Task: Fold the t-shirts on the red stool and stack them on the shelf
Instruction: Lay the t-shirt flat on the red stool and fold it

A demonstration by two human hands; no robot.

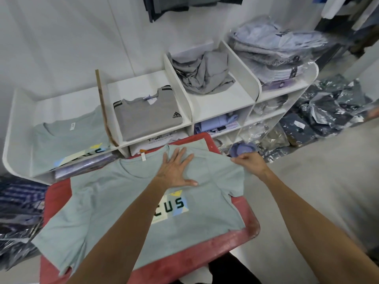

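A wooden stick leans upright against a white divider. Plastic-wrapped shirts are piled high at the far right. Dark bagged clothes lie heaped on the grey floor, with more bagged clothing at the left. Dark garments hang on the white wall.

A pale green t-shirt lies face up, spread flat across the red stool, its printed chest panel near the stool's middle. Its right side is folded inward; its other sleeve hangs off the stool's edge. Behind the stool stands the white shelf, holding 1 folded green t-shirt, 1 folded grey t-shirt and 1 crumpled grey garment.
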